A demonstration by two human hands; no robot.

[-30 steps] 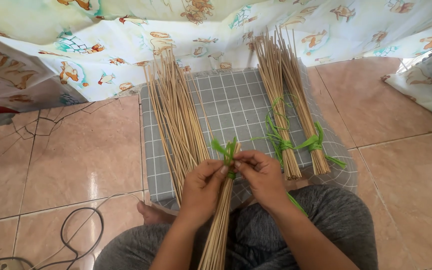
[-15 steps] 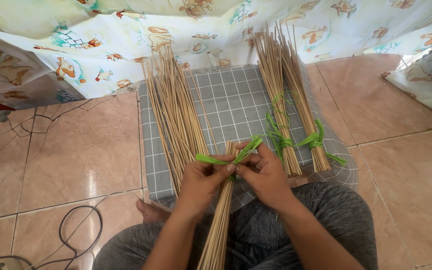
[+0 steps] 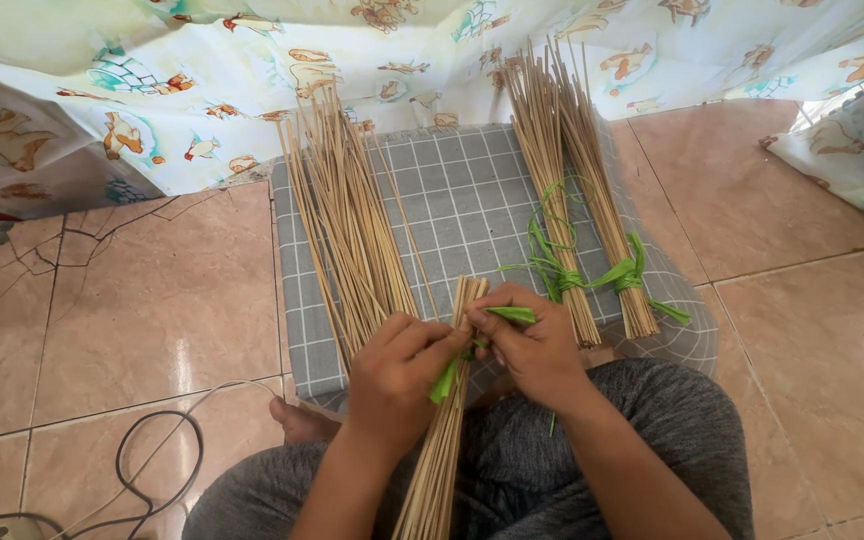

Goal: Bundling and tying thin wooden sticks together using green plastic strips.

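Left hand (image 3: 400, 368): curled shut round thin tan stick bundle (image 3: 440, 440) w/ green plastic strip (image 3: 445, 378) pinched under thumb.
Right hand (image 3: 537, 345): fingers closed on strip's other end — touching left hand.
Bundle: over lap, tips between both hands' fingertips.
Nearby: loose stick pile (image 3: 347, 220) & two tied stick bundles (image 3: 592, 230) on grey checked mat (image 3: 462, 200).

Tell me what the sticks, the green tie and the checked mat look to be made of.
Stick bundle: thin, pale tan, matte, straight; probably dried palm-leaf ribs or bamboo slivers.
Green tie: flat, glossy, crinkled ribbon; likely plastic raffia.
Checked mat: grey with white grid, soft frayed edge; looks like woven cloth.
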